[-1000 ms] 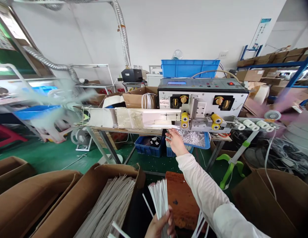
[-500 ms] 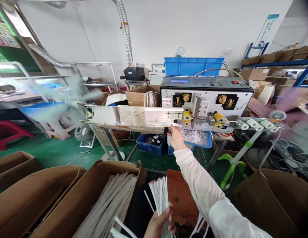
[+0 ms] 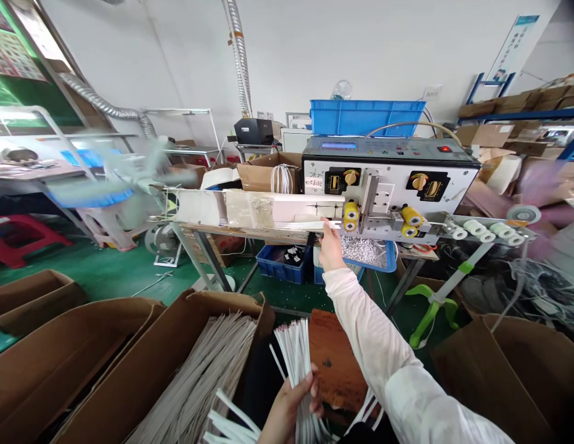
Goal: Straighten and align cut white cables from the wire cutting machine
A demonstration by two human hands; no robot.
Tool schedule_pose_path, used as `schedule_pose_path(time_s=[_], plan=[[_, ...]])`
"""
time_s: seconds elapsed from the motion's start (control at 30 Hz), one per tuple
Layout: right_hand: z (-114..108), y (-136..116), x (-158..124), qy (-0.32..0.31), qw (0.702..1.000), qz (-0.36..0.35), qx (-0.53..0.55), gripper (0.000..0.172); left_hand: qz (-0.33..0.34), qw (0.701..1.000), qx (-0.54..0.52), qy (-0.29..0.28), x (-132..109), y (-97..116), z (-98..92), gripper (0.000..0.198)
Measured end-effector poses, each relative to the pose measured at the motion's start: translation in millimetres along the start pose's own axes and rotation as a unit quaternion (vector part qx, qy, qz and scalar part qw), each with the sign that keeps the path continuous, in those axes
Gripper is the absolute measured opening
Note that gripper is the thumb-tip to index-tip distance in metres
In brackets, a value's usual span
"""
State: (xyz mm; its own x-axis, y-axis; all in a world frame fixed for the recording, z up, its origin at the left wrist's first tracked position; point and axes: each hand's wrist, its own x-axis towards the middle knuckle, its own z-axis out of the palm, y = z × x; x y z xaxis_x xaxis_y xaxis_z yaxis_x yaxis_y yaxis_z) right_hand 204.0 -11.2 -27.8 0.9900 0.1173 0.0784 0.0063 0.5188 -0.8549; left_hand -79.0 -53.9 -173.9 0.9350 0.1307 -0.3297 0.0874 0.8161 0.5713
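cable-cutting machine on a wooden workbench above an open cardboard box, right hand raised higher than a moment ago to white cable ends at the chute, fingers together, grip unclear, left hand clamped around a white cable bundle

The cables in my left hand have smooth white plastic skin, a little glossy; the box beside is matt brown cardboard.

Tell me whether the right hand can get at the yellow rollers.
Probably yes: the right hand sits just left of the yellow rollers, with only a white strip's end between them.
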Motion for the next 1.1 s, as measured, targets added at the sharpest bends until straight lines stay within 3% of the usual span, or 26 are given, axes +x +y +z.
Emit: schedule_pose_path(time_s=[0.1, 0.2, 0.27, 0.37, 0.43, 0.5, 0.57, 0.73, 0.8, 0.9, 0.97, 1.03, 1.1], plan=[[-15.9, -3.6, -22.4, -0.044, 0.993, -0.113, -0.017, 0.031, 0.006, 1.000, -0.008, -0.008, 1.8, 5.3, -2.0, 0.038], [-49.2, -16.5, -56.4, -0.195, 0.966, -0.144, -0.085, 0.035, 0.023, 1.000, -0.014, -0.013, 3.0, 16.5, -2.4, 0.037], [-75.4, -28.9, -80.1, -0.350, 0.914, -0.096, -0.181, 0.037, 0.037, 0.999, -0.014, -0.013, 3.5, 25.3, -0.9, 0.036], [-106.0, -44.7, -110.6, -0.548, 0.785, 0.010, -0.288, 0.038, 0.051, 0.999, -0.005, -0.009, 6.0, 34.8, 3.9, 0.035], [-116.2, -48.4, -126.2, -0.615, 0.727, 0.078, -0.296, 0.038, 0.053, 0.999, 0.011, -0.011, 9.8, 36.3, 7.7, 0.032], [-120.0, -45.3, -137.7, -0.637, 0.705, 0.132, -0.282, 0.037, 0.046, 0.998, 0.032, -0.019, 14.5, 33.4, 11.3, 0.033], [-121.1, -36.9, -144.3, -0.624, 0.712, 0.169, -0.275, 0.036, 0.032, 0.998, 0.047, -0.027, 18.4, 27.8, 14.4, 0.039], [-126.5, -11.5, -141.4, -0.510, 0.777, 0.200, -0.310, 0.033, -0.003, 0.999, 0.003, -0.034, 19.7, 14.4, 16.8, 0.031], [-128.4, -4.1, -136.7, -0.483, 0.800, 0.162, -0.315, 0.031, -0.018, 0.999, -0.011, -0.030, 18.3, 11.9, 13.9, 0.031], [-129.4, 6.2, -132.0, -0.436, 0.844, 0.047, -0.310, 0.021, -0.035, 0.999, -0.006, -0.015, 16.0, 11.5, 8.0, 0.034], [-129.7, 12.9, -131.4, -0.407, 0.861, 0.026, -0.305, 0.015, -0.046, 0.999, 0.008, -0.016, 14.5, 13.0, 5.7, 0.037], [-130.2, 18.0, -132.0, -0.399, 0.866, 0.065, -0.294, 0.022, -0.058, 0.998, 0.019, -0.024, 12.8, 15.0, 5.8, 0.039], [-130.6, 20.1, -132.7, -0.399, 0.870, 0.122, -0.261, 0.040, -0.061, 0.998, 0.019, -0.028, 11.3, 16.3, 7.5, 0.038]])
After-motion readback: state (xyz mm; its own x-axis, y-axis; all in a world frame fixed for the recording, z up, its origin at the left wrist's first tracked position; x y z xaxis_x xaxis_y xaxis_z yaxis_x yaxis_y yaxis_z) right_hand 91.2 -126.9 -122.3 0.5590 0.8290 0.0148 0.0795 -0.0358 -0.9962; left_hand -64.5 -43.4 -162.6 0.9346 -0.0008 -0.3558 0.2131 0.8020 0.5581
